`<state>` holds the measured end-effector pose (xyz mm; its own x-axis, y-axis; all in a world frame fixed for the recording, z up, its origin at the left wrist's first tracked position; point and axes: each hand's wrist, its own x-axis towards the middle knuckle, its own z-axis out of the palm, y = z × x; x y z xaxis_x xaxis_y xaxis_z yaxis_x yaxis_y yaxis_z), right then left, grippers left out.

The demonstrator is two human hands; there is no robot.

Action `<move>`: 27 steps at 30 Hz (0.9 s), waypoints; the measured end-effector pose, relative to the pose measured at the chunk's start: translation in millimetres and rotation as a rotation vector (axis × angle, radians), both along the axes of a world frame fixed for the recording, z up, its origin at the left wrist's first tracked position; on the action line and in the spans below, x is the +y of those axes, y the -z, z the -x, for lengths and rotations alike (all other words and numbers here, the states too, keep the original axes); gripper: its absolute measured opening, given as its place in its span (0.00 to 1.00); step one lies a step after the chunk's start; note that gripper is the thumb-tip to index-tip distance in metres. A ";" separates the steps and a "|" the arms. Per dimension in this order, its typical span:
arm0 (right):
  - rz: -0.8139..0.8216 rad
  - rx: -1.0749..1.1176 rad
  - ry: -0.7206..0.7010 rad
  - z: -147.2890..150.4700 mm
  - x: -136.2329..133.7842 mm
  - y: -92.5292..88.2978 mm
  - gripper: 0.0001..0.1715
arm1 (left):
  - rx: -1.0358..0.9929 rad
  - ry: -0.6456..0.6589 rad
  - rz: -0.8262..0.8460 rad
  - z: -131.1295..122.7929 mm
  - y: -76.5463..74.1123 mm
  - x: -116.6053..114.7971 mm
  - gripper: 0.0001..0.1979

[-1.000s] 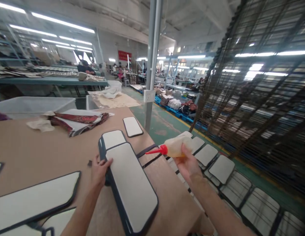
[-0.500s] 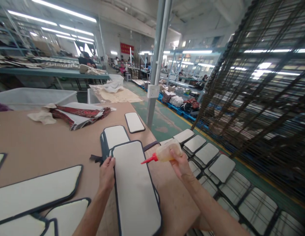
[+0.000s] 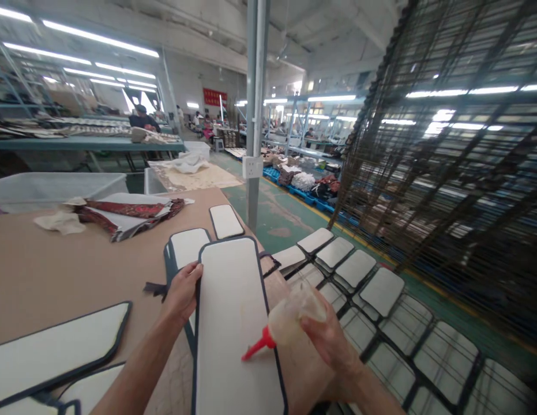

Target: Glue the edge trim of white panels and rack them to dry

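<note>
A long white panel with dark blue edging (image 3: 231, 311) lies lengthwise on the brown worktable (image 3: 56, 271) in front of me. My left hand (image 3: 181, 291) grips its left edge near the far end, fingers curled over the trim. My right hand (image 3: 326, 340) holds a translucent squeeze bottle (image 3: 294, 314) with a red nozzle (image 3: 256, 347). The nozzle points down at the panel's right side. A smaller white panel (image 3: 188, 246) lies partly under the long one.
Another small panel (image 3: 225, 221) lies further back. Large trimmed panels (image 3: 56, 351) lie at my left. Patterned red fabric (image 3: 121, 213) sits at the table's back. Several panels (image 3: 355, 271) rest on wire racks at the right. A grey pillar (image 3: 253, 115) stands beyond; a person works far off.
My right hand has brought the bottle down and towards me, its nozzle now tipped onto the panel. The long panel has been turned straighter under my left hand.
</note>
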<state>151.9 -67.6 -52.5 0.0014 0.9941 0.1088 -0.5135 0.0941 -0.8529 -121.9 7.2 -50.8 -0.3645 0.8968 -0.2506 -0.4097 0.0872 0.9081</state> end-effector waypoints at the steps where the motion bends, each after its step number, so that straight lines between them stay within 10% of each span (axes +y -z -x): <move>1: -0.010 0.014 0.025 -4.4 0.5 -3.2 0.26 | 0.004 0.012 -0.002 -4.6 -2.8 -0.7 0.10; 7: -0.083 0.113 0.214 -24.6 17.3 -20.4 0.25 | 0.030 0.133 -0.006 -34.2 -22.5 -4.4 0.05; 13: 0.014 0.059 0.101 -26.5 -38.7 -11.8 0.25 | 0.123 0.143 0.030 -32.8 -38.4 7.4 0.03; 18: -0.048 0.180 0.322 -70.1 -36.5 -34.3 0.19 | 0.262 0.200 -0.002 -32.2 -48.8 7.1 0.08; 27: -0.269 0.178 0.344 -121.3 -34.5 -114.4 0.23 | 1.001 1.094 -0.313 -100.7 -92.5 -25.0 0.19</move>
<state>273.3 -102.1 61.8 0.3676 0.8692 0.3307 -0.5497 0.4899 -0.6766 -21.2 -17.7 41.8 0.5973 0.7994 -0.0647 0.5061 -0.3131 0.8036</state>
